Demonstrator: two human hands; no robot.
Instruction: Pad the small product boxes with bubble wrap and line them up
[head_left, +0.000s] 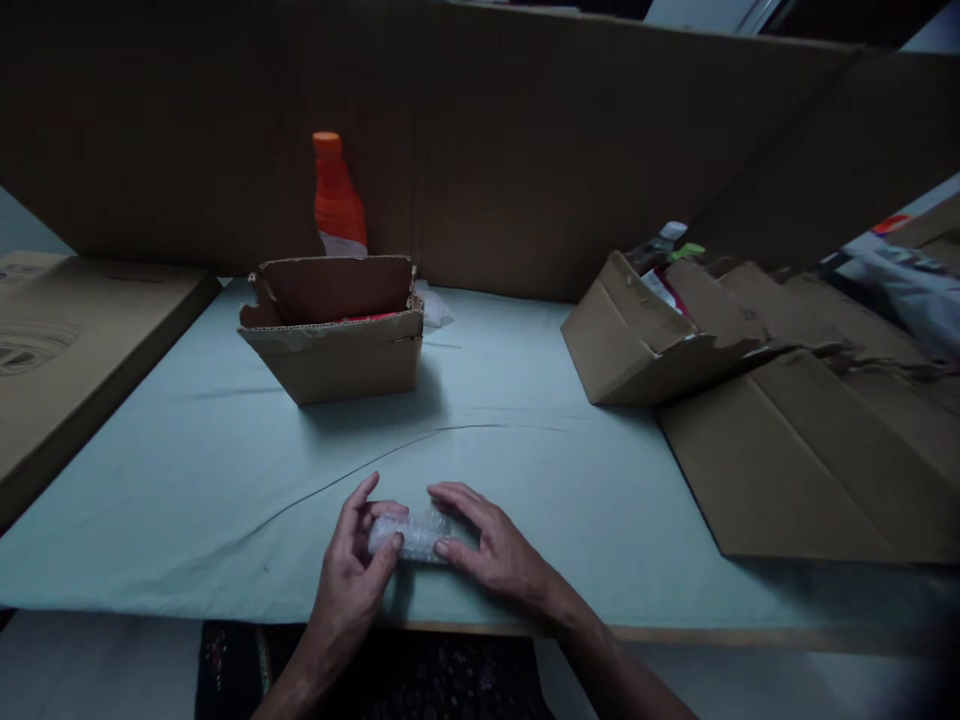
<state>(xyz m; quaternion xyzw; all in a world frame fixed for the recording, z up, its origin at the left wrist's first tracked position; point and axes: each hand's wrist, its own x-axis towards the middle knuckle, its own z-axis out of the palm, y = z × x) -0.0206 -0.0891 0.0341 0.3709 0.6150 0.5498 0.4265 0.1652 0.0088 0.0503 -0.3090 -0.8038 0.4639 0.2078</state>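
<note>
A small roll of bubble wrap (pixel 420 540) is between my two hands, just above the front part of the table. My left hand (pixel 356 555) grips its left end, thumb across the near side and fingers behind it. At the other end, my right hand (pixel 487 545) holds the wrap with its thumb against the edge and its fingers curved over the far side. Whether anything is rolled up inside cannot be made out.
An open cardboard box (pixel 352 365) stands beyond my hands, with an orange bottle (pixel 339 200) behind it. More cardboard boxes (pixel 630 330) holding bottles are on the right. A flat carton (pixel 97 340) lies left. A tall cardboard panel (pixel 525 150) closes off the back of the light-green cloth (pixel 510 370).
</note>
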